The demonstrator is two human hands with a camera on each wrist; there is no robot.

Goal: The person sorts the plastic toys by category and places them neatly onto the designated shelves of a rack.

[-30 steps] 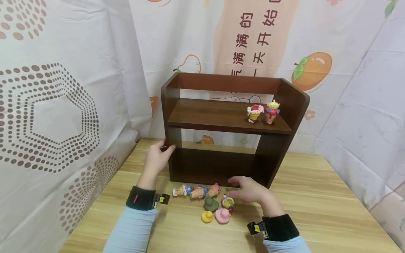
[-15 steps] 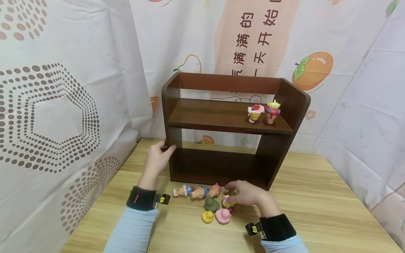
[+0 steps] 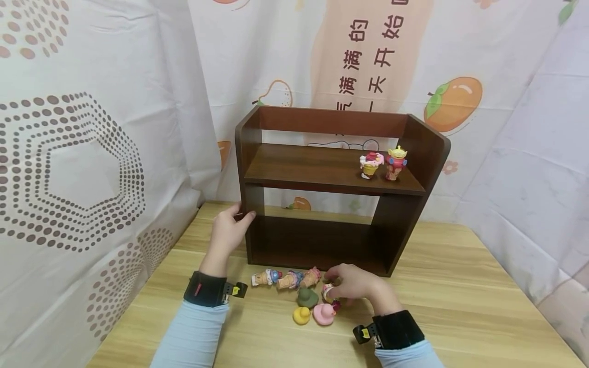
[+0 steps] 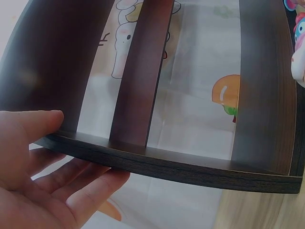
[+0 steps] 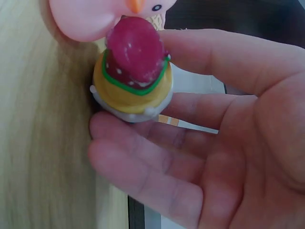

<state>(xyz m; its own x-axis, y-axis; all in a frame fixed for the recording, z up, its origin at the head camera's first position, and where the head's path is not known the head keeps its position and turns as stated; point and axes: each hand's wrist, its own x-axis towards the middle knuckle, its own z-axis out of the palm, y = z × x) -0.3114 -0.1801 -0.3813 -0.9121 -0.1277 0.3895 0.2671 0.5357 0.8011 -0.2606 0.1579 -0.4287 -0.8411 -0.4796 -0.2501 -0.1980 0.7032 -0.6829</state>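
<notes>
My left hand [image 3: 227,230] grips the left side panel of the dark brown two-tier shelf [image 3: 317,171]. In the left wrist view the thumb lies inside the panel and the fingers outside. In front of the shelf my right hand [image 3: 356,283] pinches a small ice-cream figurine [image 3: 327,293] lying on the table. Seen in the right wrist view, the figurine [image 5: 135,90] has a magenta tip and yellow body, with thumb and fingers on either side. A pink toy duck [image 3: 324,314] is close beside it. Part of the figurine is hidden by the hand in the head view.
Three ice-cream cone figurines [image 3: 290,279] lie before the shelf. A green duck [image 3: 307,297] and a yellow duck [image 3: 301,315] stand nearer me. On the upper tier, at right, are a sundae-like figurine [image 3: 370,163] and an alien-topped cone [image 3: 395,163].
My right hand has moved slightly left and down, from beside the figurine onto it. The left hand stays on the shelf panel.
</notes>
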